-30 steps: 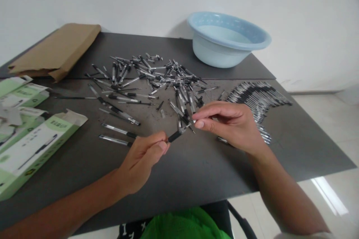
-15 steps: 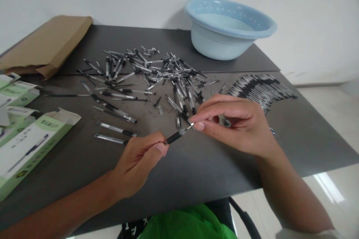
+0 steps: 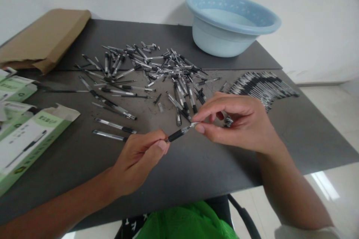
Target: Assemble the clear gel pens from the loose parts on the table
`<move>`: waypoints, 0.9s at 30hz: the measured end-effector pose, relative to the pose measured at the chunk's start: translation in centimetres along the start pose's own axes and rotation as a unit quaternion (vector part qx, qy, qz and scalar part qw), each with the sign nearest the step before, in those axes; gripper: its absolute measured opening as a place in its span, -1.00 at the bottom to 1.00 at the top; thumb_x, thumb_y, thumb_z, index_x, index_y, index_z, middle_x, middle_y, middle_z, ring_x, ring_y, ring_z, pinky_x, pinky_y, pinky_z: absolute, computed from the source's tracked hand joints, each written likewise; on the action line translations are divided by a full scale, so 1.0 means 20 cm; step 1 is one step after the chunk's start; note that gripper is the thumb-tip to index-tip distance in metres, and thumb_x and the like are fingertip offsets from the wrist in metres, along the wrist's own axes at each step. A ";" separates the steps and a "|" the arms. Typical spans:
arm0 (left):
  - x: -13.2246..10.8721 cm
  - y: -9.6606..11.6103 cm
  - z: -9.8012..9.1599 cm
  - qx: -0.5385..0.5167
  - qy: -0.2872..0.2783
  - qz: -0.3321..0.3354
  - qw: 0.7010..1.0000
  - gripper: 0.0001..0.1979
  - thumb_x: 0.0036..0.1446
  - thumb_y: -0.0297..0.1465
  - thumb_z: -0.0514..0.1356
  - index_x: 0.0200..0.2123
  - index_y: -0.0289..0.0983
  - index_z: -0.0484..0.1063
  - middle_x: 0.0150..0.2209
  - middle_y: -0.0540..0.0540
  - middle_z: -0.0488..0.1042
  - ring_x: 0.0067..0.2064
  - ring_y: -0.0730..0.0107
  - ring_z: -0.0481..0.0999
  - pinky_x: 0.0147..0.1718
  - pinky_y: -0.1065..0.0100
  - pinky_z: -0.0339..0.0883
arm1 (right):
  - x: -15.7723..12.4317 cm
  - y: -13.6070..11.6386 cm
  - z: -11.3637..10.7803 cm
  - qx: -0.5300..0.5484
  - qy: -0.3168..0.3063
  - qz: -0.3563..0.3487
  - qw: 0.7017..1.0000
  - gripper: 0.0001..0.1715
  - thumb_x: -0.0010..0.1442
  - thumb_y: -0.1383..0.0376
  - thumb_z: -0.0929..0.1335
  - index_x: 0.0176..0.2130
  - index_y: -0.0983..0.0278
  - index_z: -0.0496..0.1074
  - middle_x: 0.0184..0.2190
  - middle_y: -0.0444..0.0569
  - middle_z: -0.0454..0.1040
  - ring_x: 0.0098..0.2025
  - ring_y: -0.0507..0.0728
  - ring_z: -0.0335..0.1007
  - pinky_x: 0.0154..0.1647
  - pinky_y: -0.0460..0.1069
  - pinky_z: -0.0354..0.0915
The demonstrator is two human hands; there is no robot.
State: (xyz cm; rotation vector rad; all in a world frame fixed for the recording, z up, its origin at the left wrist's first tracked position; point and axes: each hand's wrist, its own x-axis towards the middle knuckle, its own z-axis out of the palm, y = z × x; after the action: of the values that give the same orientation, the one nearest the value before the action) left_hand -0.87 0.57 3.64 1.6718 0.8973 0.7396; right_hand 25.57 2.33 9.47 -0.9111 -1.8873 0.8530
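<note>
The green-and-white boxes [image 3: 30, 138] at the left carry a drawing of a pen and some print, too small and blurred to read. The pen [image 3: 179, 133] is held above the dark counter [image 3: 196, 171], near its front edge. It is slim, with a black rubber grip and a clear section running to a silvery tip (the rear part is hidden in the fist). The left hand [image 3: 140, 157] is closed around the grip end. The right hand [image 3: 238, 123] pinches the tip between thumb and forefinger, its other fingers loosely curled. Behind lie a loose pile of pens [image 3: 151, 71], a neat row of pens [image 3: 260, 86], a pale blue basin [image 3: 232, 22] and a brown carton [image 3: 42, 41].
</note>
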 end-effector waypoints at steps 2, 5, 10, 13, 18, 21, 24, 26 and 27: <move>0.00 0.01 0.00 0.003 0.003 -0.002 1.000 -0.58 0.46 -0.24 0.03 -0.48 -0.22 0.36 -0.63 0.12 0.12 -0.60 0.48 0.12 -0.55 0.34 0.00 | 0.00 -0.01 -0.01 0.007 0.008 0.012 1.000 -0.79 0.18 0.37 0.56 -0.15 0.14 0.69 -0.30 -0.12 0.68 -0.37 0.02 0.43 -0.37 -0.02 0.39; 0.00 0.02 0.01 0.005 0.019 -0.015 1.000 -0.58 0.45 -0.23 0.03 -0.49 -0.22 0.35 -0.61 0.09 0.15 -0.58 0.45 0.15 -0.53 0.32 -0.01 | -0.01 -0.01 -0.01 0.010 0.020 0.018 1.000 -0.79 0.18 0.37 0.57 -0.16 0.12 0.69 -0.31 -0.12 0.66 -0.38 0.04 0.40 -0.37 0.00 0.39; 0.00 0.05 0.02 0.015 0.025 -0.030 0.999 -0.58 0.40 -0.23 0.07 -0.53 -0.22 0.31 -0.60 0.08 0.17 -0.56 0.45 0.17 -0.52 0.32 -0.03 | -0.01 -0.01 -0.01 -0.002 0.012 0.014 1.000 -0.78 0.18 0.37 0.56 -0.16 0.12 0.68 -0.30 -0.14 0.67 -0.38 0.02 0.42 -0.36 -0.01 0.40; 0.00 0.07 0.02 0.027 0.030 -0.035 0.999 -0.59 0.38 -0.26 0.07 -0.55 -0.22 0.31 -0.60 0.09 0.16 -0.57 0.47 0.16 -0.53 0.33 -0.04 | -0.01 -0.01 0.00 -0.017 -0.002 0.012 1.000 -0.78 0.17 0.37 0.56 -0.16 0.12 0.67 -0.32 -0.15 0.66 -0.40 0.01 0.42 -0.39 -0.03 0.40; 0.01 0.08 0.03 0.042 0.030 -0.025 0.998 -0.61 0.36 -0.28 0.10 -0.55 -0.24 0.36 -0.60 0.09 0.17 -0.58 0.49 0.17 -0.54 0.36 -0.02 | -0.01 -0.01 0.00 -0.029 -0.021 0.010 0.999 -0.76 0.15 0.41 0.56 -0.15 0.17 0.67 -0.35 -0.16 0.65 -0.38 0.00 0.44 -0.39 -0.07 0.37; 0.02 0.06 0.03 0.063 0.029 -0.006 0.998 -0.64 0.35 -0.30 0.12 -0.51 -0.25 0.44 -0.61 0.10 0.22 -0.59 0.51 0.21 -0.55 0.39 0.01 | -0.01 0.00 0.00 -0.031 -0.035 0.015 0.999 -0.72 0.15 0.40 0.55 -0.11 0.17 0.67 -0.34 -0.15 0.65 -0.39 -0.01 0.44 -0.40 -0.07 0.36; 0.03 0.04 0.02 0.099 0.011 0.032 0.995 -0.69 0.36 -0.33 0.12 -0.43 -0.26 0.53 -0.61 0.08 0.34 -0.60 0.48 0.30 -0.55 0.40 0.07 | -0.01 0.00 0.00 -0.036 -0.044 0.026 0.998 -0.70 0.17 0.38 0.55 -0.07 0.15 0.67 -0.35 -0.16 0.63 -0.43 -0.01 0.40 -0.42 -0.07 0.35; 0.03 0.02 0.01 0.130 -0.005 0.055 0.990 -0.72 0.38 -0.35 0.12 -0.34 -0.25 0.56 -0.54 0.05 0.47 -0.56 0.45 0.39 -0.52 0.41 0.14 | -0.01 0.01 0.00 -0.027 -0.044 0.032 0.998 -0.70 0.19 0.37 0.55 -0.05 0.15 0.68 -0.35 -0.16 0.62 -0.44 -0.03 0.36 -0.44 -0.07 0.33; 0.03 0.01 0.01 0.145 -0.013 0.063 0.987 -0.74 0.39 -0.36 0.12 -0.30 -0.24 0.57 -0.50 0.03 0.53 -0.54 0.43 0.44 -0.50 0.41 0.18 | -0.01 0.01 0.00 -0.018 -0.041 0.033 0.998 -0.70 0.20 0.37 0.54 -0.05 0.14 0.68 -0.34 -0.16 0.62 -0.45 -0.03 0.35 -0.44 -0.07 0.33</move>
State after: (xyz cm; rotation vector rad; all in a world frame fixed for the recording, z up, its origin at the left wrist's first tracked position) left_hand -0.24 0.90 3.86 2.0062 0.9215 0.6944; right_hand 25.73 2.30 9.35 -0.9788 -1.9583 0.9111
